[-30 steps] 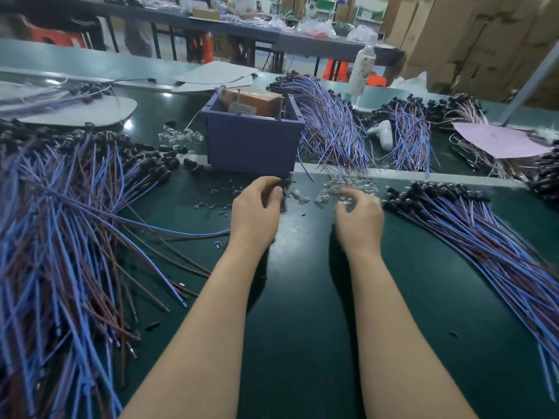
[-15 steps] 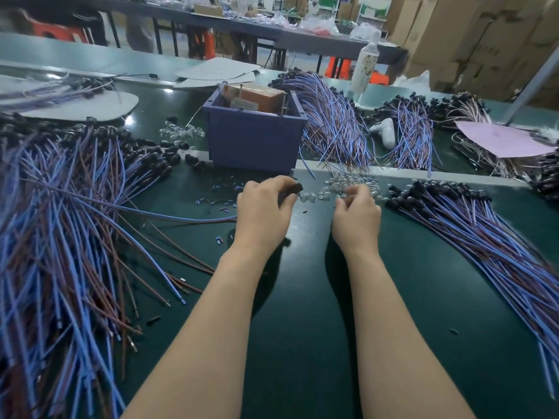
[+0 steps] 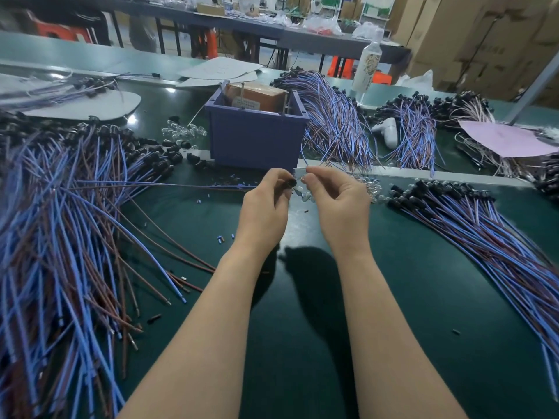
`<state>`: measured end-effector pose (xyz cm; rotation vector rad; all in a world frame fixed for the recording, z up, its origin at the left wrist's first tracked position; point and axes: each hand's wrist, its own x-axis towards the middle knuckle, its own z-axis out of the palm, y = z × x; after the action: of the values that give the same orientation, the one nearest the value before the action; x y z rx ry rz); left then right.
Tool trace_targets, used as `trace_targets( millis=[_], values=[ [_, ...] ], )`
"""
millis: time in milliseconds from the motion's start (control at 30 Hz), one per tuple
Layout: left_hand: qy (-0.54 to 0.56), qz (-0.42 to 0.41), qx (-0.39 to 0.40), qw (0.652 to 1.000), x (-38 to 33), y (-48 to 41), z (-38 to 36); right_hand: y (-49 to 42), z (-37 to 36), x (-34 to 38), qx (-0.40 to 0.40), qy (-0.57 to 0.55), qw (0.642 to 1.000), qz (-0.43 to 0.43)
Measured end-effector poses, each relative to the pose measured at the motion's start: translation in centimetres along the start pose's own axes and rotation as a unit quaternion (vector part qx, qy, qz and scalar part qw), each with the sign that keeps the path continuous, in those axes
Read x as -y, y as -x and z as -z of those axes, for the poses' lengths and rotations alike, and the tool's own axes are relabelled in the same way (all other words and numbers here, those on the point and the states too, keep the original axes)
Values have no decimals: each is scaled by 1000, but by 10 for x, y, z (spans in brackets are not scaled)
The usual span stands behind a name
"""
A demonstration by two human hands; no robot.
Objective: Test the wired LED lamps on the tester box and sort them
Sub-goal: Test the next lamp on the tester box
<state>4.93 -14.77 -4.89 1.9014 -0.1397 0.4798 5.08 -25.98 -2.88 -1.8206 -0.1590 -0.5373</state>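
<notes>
My left hand (image 3: 266, 204) pinches the black socket (image 3: 292, 182) of one wired lamp; its blue and brown wires (image 3: 169, 186) trail off to the left over the green mat. My right hand (image 3: 335, 198) pinches a small clear LED bulb (image 3: 303, 177) right against that socket. Both hands are raised just in front of the purple tester box (image 3: 257, 140), which holds an orange block with upright metal pins. More clear bulbs (image 3: 367, 184) lie loose on the mat behind my right hand.
A big heap of wired lamps (image 3: 60, 222) fills the left side and a fanned row (image 3: 484, 225) lies at the right. More bundles (image 3: 335, 122) lie behind the box, with a pink sheet (image 3: 502, 137), a bottle (image 3: 367, 68) and loose bulbs (image 3: 184, 133).
Both hands have lifted off the mat and come together. The left hand has brought a wired socket up, and the right hand has taken a clear bulb from the loose pile to it.
</notes>
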Motion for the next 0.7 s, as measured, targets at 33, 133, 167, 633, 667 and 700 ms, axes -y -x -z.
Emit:
trace_targets(
  millis=[33, 133, 167, 633, 667, 700],
  values=[
    [-1, -2, -1, 1000, 0, 0, 0, 0, 0, 0, -1, 18, 1000, 10],
    [-11, -13, 2, 1000, -1, -1, 0, 2, -1, 0, -1, 55, 998, 34],
    [-18, -16, 3, 1000, -1, -1, 0, 2, -1, 0, -2, 69, 997, 43],
    [-131, -46, 29, 990, -8, -2, 7, -6, 15, -7, 72, 53, 996, -31],
    [-144, -40, 30, 988, -8, -2, 8, -7, 17, -8, 77, 27, 996, -44],
    [-149, -35, 36, 987, -8, -2, 10, -6, 18, -10, 78, -1, 995, -57]
  ],
)
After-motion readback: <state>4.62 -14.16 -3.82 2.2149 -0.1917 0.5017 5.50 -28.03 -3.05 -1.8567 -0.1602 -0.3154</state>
